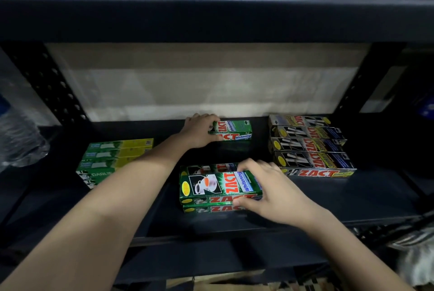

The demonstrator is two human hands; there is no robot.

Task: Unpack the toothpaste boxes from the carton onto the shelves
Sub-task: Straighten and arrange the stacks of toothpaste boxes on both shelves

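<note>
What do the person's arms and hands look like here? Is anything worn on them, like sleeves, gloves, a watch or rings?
Both forearms are bare as far as the picture shows; no sleeve is in view. The left hand and the right hand wear no gloves. No watch, bracelet or ring shows on either.

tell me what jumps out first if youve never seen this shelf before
The bright green Zact Whitening boxes stacked mid-shelf draw the eye, with the right hand gripping their right end. Behind them the left hand holds a smaller green Zact box near the back. The black Zact boxes sit in a row at right, and green-and-yellow Darlie boxes at left.
</note>
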